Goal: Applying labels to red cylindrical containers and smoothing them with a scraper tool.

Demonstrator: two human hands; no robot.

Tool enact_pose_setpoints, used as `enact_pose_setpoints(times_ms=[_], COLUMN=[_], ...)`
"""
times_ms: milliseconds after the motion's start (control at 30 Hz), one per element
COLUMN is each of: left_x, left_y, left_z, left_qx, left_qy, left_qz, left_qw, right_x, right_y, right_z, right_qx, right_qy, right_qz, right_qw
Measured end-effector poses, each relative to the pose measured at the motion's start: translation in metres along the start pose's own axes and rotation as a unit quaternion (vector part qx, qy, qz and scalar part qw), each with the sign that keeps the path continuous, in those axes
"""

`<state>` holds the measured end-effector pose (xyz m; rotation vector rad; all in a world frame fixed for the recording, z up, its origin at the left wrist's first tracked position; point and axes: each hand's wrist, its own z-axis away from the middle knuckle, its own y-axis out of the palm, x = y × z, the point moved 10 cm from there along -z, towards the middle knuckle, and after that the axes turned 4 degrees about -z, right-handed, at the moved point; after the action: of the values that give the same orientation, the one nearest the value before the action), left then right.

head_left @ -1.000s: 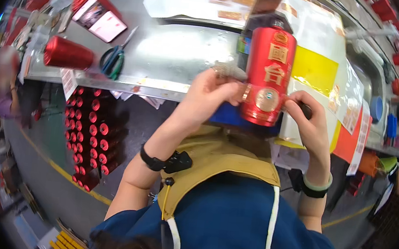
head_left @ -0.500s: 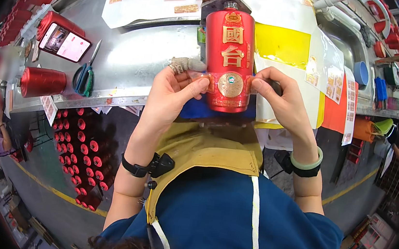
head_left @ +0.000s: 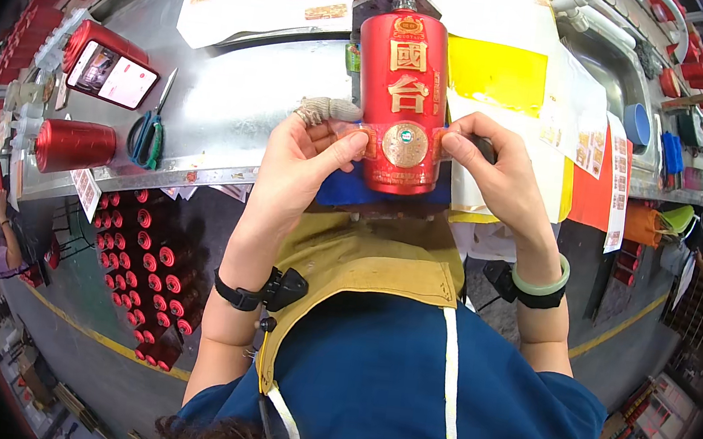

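Holding a clear strip (head_left: 405,145) across the red bottle (head_left: 404,58), upper centre: left hand (head_left: 312,145) and right hand (head_left: 499,162), grips narrow

it's a workshop: stacked red bottles (head_left: 150,262), metal workbench (head_left: 236,92).

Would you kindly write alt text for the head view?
The left hand and right hand pinch a clear strip low across a red bottle. To the left, scissors lie on a metal table near a phone.
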<state>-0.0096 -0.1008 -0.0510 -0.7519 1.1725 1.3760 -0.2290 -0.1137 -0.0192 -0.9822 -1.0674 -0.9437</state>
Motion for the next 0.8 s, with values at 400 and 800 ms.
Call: enact_pose_setpoints(times_ms=[400, 800], left_x=[-0.0004, -0.0014], left_y=[-0.0010, -0.0012], left_z=[-0.0013, -0.0004], left_qx=[-0.002, -0.001], left_qy=[0.007, 0.011], left_qz=[-0.008, 0.001], left_qw=[1.000, 1.000], right_x=[-0.0029, -0.0004], right_y=[-0.0014, 0.0016], right_z=[-0.0014, -0.0012], right_qx=[-0.002, 0.012], right_qy=[0.001, 0.002], right_qz=[0.018, 0.016], right_qw=[1.000, 1.000])
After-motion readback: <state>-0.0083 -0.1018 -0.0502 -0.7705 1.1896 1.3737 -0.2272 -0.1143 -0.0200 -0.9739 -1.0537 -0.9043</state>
